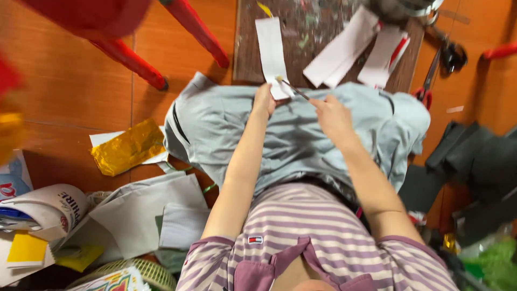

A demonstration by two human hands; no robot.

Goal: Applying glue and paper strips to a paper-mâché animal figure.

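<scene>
While the left hand (264, 100) pressed its closed fingers down on the near end of a white paper strip (272, 54) lying on the paint-spattered board (245, 48), the right hand (333, 113) pinched a thin brush (293, 89) whose tip met that same end of the strip. Judging from this, the stroke would go best with the strip pinned flat and the brush drawn lightly away from the holding fingers, keeping glue off the grey cloth (301, 134) across the lap.

White paper strip (272, 54) flat on board; thin brush (293, 89) tilted over its lower end.
</scene>
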